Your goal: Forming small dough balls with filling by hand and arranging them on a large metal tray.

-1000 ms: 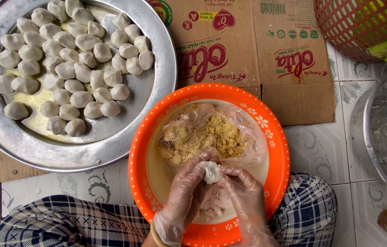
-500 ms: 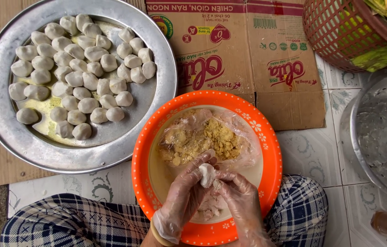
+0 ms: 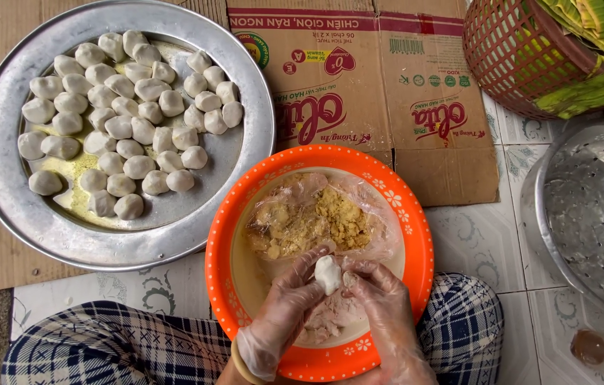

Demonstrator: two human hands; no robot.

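Both my hands wear thin clear plastic gloves and meet over an orange plate (image 3: 416, 235) resting on my lap. My left hand (image 3: 284, 306) and my right hand (image 3: 380, 306) pinch a small white dough ball (image 3: 328, 273) between their fingertips. On the plate lies a clear plastic bag of crumbly yellow filling (image 3: 316, 221), just beyond my fingers, and pale dough (image 3: 330, 321) sits under my hands. To the upper left a round metal tray (image 3: 245, 164) holds several finished white dough balls (image 3: 124, 114) in a thin yellowish oil.
Flattened cardboard (image 3: 387, 93) lies on the tiled floor beyond the plate. A red woven basket of green leaves (image 3: 530, 57) stands at the top right. A perforated metal steamer pan (image 3: 594, 214) sits at the right edge. My knees in blue checked trousers (image 3: 109, 349) flank the plate.
The view has drifted slightly, so tray and plate sit a little lower and to the right. My fingers keep working the same dough ball over the plate.
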